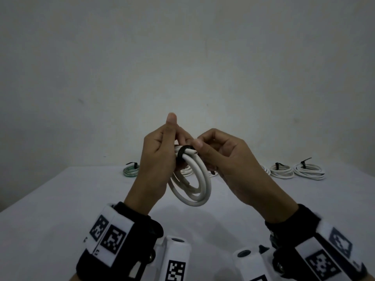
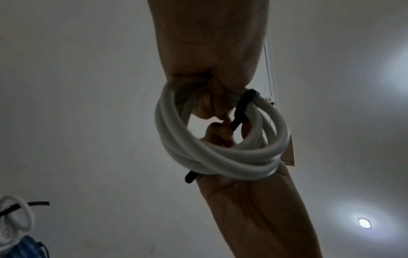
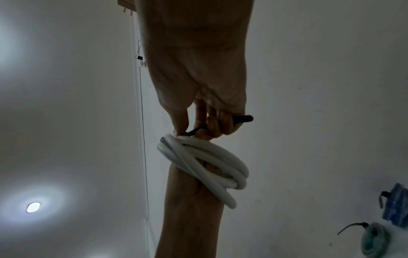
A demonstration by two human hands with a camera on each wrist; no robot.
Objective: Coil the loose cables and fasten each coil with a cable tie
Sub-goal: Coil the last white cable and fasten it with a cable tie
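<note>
At centre frame above the table (image 1: pixel 60 199), I see my left hand (image 1: pixel 158 157) curled round the top of the white cable coil (image 1: pixel 192 185) while my right hand (image 1: pixel 225 159) pinches the tail of the black cable tie (image 1: pixel 182 152) looped round it, with tied coils (image 1: pixel 308 171) far right.

A white cable coil (image 1: pixel 192 185) is wearing a black cable tie (image 1: pixel 181 152). A green coil (image 1: pixel 130 170) and two white coils (image 1: pixel 309 171) are showing black ties on the pale lavender desk (image 1: pixel 60 199). Black-and-white checker markers (image 1: pixel 113 239) are patterning the wristbands.
</note>
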